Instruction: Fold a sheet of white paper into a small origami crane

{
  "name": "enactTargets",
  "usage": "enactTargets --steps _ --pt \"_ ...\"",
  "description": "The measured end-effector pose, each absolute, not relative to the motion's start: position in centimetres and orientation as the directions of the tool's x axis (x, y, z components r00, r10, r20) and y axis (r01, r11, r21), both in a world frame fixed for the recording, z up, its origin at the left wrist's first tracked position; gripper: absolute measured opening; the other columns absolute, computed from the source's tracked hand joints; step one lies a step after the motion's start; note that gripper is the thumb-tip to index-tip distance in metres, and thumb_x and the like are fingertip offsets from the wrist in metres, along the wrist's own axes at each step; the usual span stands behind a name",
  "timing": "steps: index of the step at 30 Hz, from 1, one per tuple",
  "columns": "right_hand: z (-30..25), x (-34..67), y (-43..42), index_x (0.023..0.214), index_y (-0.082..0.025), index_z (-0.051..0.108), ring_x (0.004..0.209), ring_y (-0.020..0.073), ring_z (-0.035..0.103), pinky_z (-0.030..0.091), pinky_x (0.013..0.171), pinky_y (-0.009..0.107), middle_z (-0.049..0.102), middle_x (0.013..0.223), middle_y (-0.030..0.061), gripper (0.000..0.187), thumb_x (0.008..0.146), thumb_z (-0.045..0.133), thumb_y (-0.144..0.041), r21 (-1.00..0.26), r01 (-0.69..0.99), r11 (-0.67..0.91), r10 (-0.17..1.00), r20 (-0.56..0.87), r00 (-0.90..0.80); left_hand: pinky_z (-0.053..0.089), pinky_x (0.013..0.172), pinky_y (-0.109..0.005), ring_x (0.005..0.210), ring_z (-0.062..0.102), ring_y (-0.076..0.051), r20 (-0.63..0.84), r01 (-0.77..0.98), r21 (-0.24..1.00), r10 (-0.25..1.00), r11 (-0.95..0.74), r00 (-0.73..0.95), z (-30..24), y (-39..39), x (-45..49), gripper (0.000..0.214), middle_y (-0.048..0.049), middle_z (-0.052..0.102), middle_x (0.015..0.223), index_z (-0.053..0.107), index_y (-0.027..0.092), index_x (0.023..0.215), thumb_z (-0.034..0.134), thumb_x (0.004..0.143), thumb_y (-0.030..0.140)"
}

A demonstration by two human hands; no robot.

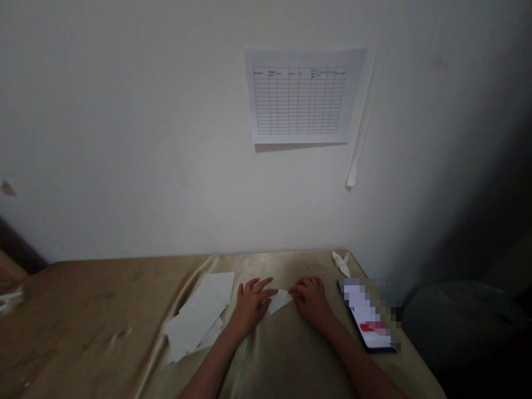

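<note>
A small folded piece of white paper (279, 301) lies on the cloth-covered table between my two hands. My left hand (252, 302) rests at the paper's left end, with its fingers stretched and spread; the index fingertip and thumb touch the paper. At the opposite end, my right hand (310, 299) has curled fingers, and its thumb and index finger pinch the paper's right tip. Both hands partly cover the paper, so its full shape is hidden. To the left of my left hand is a loose stack of white paper sheets (199, 310).
A phone (368, 318) with a lit, partly pixelated screen lies right of my right hand. Behind it, a folded white paper shape (341, 264) sits near the table's back corner. The tan cloth (103, 321) has raised wrinkles. A printed table sheet (299, 100) hangs on the wall.
</note>
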State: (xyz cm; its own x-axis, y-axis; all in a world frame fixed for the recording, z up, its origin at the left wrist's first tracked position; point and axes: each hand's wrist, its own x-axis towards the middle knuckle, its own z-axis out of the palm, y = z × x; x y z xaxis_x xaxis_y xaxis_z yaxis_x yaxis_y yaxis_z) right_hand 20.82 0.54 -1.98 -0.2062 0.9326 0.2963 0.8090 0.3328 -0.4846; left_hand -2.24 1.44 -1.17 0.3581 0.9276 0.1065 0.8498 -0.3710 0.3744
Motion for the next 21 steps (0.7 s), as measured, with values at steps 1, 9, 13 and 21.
enactTargets --steps 1,9,13,21 --pt "-1.96 20.84 0.51 0.1 -0.033 0.075 0.112 0.024 0.053 0.024 0.111 0.048 0.067 0.109 0.0028 0.023 0.089 0.059 -0.02 -0.483 0.813 0.325 0.934 0.298 -0.197 0.018 0.113 -0.072 0.141 0.036 -0.033 0.099 0.84 0.38 0.92 -0.387 0.379 -1.04 1.38 -2.22 0.051 0.0069 0.048 0.154 0.062 0.049 0.128 0.054 0.089 0.017" --pt "-2.01 20.98 0.72 0.091 -0.032 0.076 0.112 0.0254 0.053 0.019 0.113 0.053 0.066 0.107 0.0034 0.014 0.086 0.066 -0.025 -0.481 0.832 0.276 0.942 0.308 -0.134 0.004 0.113 -0.076 0.146 0.031 -0.03 0.006 0.8 0.401 0.874 -0.447 0.485 -0.74 1.28 -2.26 0.068 0.0101 0.056 0.147 0.057 0.052 0.132 0.047 0.083 0.006" --pt "-2.15 21.31 0.9 0.087 -0.03 0.076 0.112 0.0254 0.053 0.021 0.112 0.051 0.066 0.106 0.003 0.008 0.084 0.069 -0.028 -0.484 0.832 0.273 0.939 0.32 -0.121 0.007 0.113 -0.076 0.142 0.035 -0.033 0.037 0.799 0.401 0.879 -0.449 0.475 -0.71 1.29 -2.24 0.053 0.0073 0.059 0.144 0.06 0.05 0.129 0.056 0.087 0.018" --pt "-2.41 21.56 1.05 0.094 -0.031 0.076 0.112 0.0251 0.053 0.026 0.11 0.047 0.065 0.108 0.0038 0.011 0.085 0.07 -0.028 -0.493 0.823 0.282 0.931 0.346 -0.111 0.004 0.115 -0.073 0.128 0.046 -0.034 0.161 0.821 0.3 0.874 -0.486 0.459 -0.29 0.96 -2.3 0.042 0.0017 0.065 0.134 0.064 0.045 0.126 0.068 0.085 0.036"
